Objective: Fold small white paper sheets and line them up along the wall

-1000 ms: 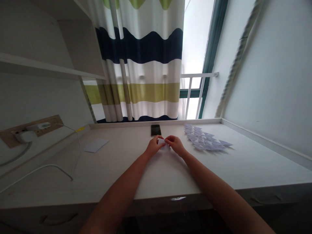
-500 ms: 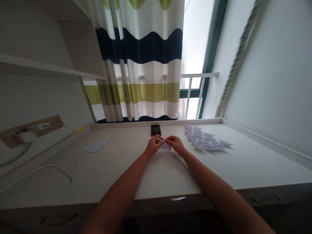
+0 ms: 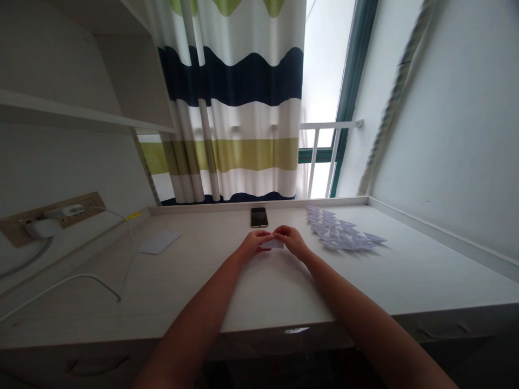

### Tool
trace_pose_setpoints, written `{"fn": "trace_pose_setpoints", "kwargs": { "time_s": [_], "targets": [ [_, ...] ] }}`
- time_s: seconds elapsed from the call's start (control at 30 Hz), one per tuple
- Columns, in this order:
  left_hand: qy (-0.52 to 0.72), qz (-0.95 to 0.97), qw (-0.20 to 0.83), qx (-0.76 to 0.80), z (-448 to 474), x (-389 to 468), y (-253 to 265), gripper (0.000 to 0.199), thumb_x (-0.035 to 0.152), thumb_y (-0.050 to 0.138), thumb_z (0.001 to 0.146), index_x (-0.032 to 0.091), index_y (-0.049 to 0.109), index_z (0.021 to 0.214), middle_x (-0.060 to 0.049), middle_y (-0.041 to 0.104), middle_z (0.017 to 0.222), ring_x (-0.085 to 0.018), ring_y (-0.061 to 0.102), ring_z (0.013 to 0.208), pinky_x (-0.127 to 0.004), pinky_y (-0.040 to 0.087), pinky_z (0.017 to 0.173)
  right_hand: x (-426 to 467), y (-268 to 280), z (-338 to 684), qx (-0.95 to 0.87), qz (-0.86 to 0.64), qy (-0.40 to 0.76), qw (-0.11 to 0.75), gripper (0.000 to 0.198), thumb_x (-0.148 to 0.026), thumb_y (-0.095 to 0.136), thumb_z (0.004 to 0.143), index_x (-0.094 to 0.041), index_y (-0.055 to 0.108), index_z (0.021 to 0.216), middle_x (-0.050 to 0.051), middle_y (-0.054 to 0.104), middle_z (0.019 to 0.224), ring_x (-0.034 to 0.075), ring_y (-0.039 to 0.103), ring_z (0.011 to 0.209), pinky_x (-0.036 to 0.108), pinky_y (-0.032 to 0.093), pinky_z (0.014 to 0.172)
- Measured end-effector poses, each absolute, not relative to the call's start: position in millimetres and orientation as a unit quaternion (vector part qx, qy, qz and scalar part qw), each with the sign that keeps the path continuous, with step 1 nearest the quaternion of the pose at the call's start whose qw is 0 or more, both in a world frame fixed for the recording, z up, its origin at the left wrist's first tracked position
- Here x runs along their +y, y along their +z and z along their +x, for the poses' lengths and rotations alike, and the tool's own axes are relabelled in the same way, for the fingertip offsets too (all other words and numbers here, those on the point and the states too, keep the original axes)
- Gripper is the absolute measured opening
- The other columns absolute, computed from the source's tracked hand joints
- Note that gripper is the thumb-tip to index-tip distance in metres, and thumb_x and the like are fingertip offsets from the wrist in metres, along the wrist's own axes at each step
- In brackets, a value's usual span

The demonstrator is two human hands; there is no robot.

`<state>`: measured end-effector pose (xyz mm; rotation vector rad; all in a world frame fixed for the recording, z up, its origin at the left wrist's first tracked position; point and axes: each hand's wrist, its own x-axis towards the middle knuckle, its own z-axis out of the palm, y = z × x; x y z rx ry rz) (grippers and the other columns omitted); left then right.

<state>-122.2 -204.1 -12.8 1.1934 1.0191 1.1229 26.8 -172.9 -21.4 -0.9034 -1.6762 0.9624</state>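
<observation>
Between my two hands, at the middle of the desk, is a small folded piece of white paper (image 3: 274,244). My left hand (image 3: 254,241) grips its left side, with fingers on either side of the sheet. The fingertips of my right hand (image 3: 288,236) pinch its upper right part, close to the left fingertips. Part of the paper is hidden behind the fingers. To the right lie several folded white paper pieces (image 3: 344,232), pointed and set in overlapping rows. Some flat white paper (image 3: 160,242) rests on the left of the desk.
A dark phone (image 3: 259,217) lies just beyond my hands, near the desk's back ledge. A white cable (image 3: 91,276) runs over the left side from plugs in a wall socket (image 3: 52,219). A shelf (image 3: 81,116) overhangs on the left. A striped curtain (image 3: 243,124) hangs behind.
My left hand has shifted lower on the paper, and its fingers now lie straighter along it. The phone's near end has come into view. My right hand stays nearly in place.
</observation>
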Motion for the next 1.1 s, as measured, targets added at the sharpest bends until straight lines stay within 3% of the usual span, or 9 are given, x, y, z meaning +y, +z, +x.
{"fn": "trace_pose_setpoints", "kwargs": {
  "time_s": [0.47,0.77,1.1],
  "targets": [
    [0.466,0.503,0.577,0.443,-124.4,-203.9,-13.9,0.033,0.035,0.075,0.050,0.012,0.059,0.066,-0.001,0.056,0.066,-0.012,0.054,0.066,-0.028,0.047,0.062,-180.7,-16.7,24.3,-0.657,-0.368,0.468,0.463,0.019,-0.033,0.061,0.060,-0.015,0.063,0.064,-0.002,0.056,0.054,0.009,0.044,0.049,0.023,0.034,0.049],
    [0.461,0.519,0.555,0.459,-122.3,-207.4,-10.6,0.032,0.034,0.075,0.049,0.011,0.058,0.064,-0.001,0.053,0.062,-0.012,0.052,0.064,-0.029,0.045,0.060,-182.4,-12.9,24.3,-0.690,-0.369,0.420,0.460,0.016,-0.031,0.058,0.063,-0.015,0.060,0.060,-0.003,0.053,0.051,0.009,0.043,0.050,0.024,0.033,0.051],
    [0.455,0.527,0.550,0.460,-123.0,-204.2,-15.3,0.035,0.039,0.074,0.046,0.012,0.058,0.062,-0.001,0.054,0.064,-0.013,0.051,0.066,-0.028,0.043,0.061,-183.8,-12.4,23.8,-0.687,-0.370,0.442,0.441,0.022,-0.036,0.056,0.063,-0.016,0.054,0.057,-0.004,0.048,0.049,0.008,0.040,0.047,0.023,0.032,0.048]
  ]
}}
